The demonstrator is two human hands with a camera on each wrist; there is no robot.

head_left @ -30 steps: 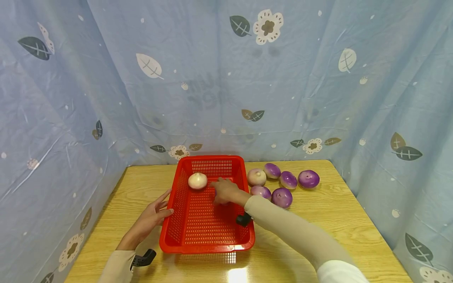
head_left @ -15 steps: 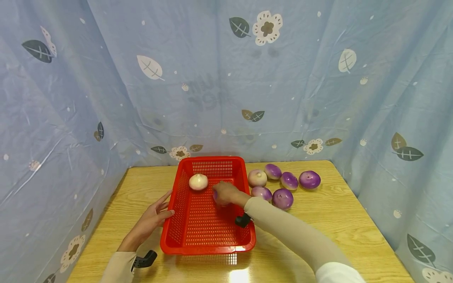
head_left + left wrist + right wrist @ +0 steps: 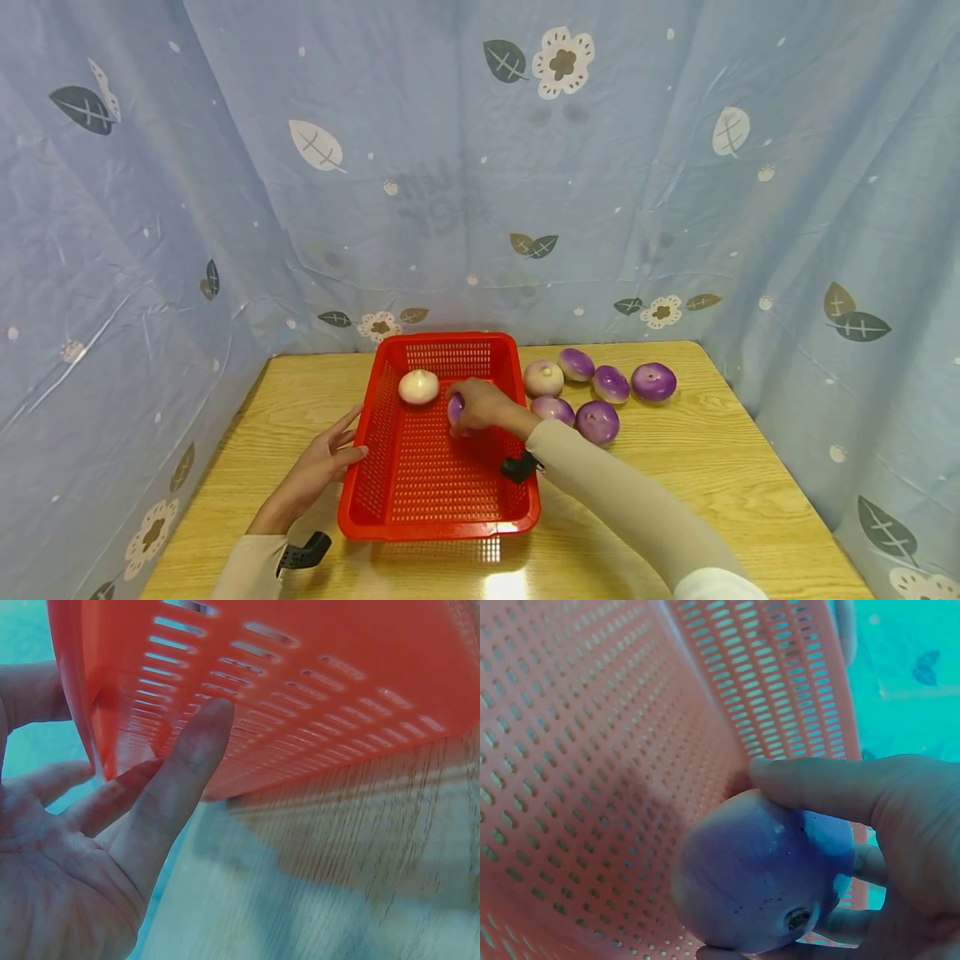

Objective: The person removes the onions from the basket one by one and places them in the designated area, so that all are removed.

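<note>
A purple-and-white turnip (image 3: 455,409) is in my right hand (image 3: 480,407), inside the red mesh basket (image 3: 438,528). The right wrist view shows the thumb on top of this turnip (image 3: 757,874) and fingers around its far side, its stem scar facing the camera. Whether it rests on the basket's floor, I cannot tell. My left hand (image 3: 321,462) holds the basket's left side. In the left wrist view, the thumb goes over the rim and the other fingers lie against the outer wall. Another turnip (image 3: 418,387), pale with its pointed end up, sits in the basket's back left corner.
To the basket's right, several more turnips lie on the wooden table (image 3: 697,467): a pale one (image 3: 543,378) closest, a purple one (image 3: 653,382) farthest right. Blue flowered curtains (image 3: 420,208) enclose the table at the back and both sides.
My right hand has shifted slightly over the basket, and more of the turnip it grips shows at its left. The left hand and basket stay in place.
</note>
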